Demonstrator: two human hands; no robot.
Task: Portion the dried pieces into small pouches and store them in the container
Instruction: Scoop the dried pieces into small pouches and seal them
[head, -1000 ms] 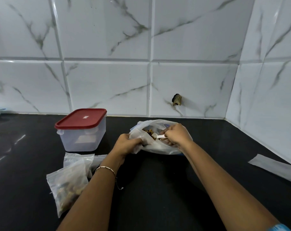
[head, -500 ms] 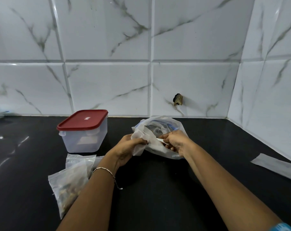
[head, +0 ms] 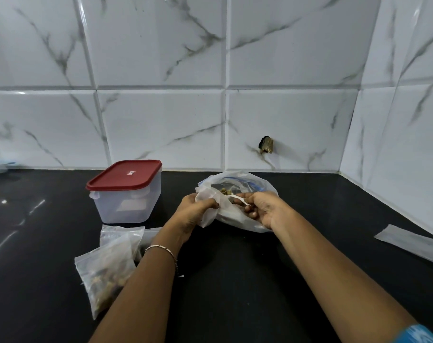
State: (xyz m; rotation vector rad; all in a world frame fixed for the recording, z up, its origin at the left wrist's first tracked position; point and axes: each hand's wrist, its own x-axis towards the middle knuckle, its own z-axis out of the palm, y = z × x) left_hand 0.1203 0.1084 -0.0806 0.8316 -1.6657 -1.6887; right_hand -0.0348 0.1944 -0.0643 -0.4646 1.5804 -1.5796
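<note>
Pouches (head: 106, 268) are lying filled beside the lidded container (head: 126, 194). The left hand (head: 193, 214) is gripping a small pouch (head: 209, 201), the right hand (head: 265, 209) pinching a spoon (head: 239, 198) over dried pieces (head: 225, 191) in the big bag (head: 247, 225); holding its mouth wide should limit spills.

- Both forearms were bare up to the frame's lower edge.
- A thin metal bracelet (head: 161, 249) circled the left wrist, with a short chain dangling from it.
- A blue patterned sleeve (head: 419, 334) edge showed on the right arm.
</note>
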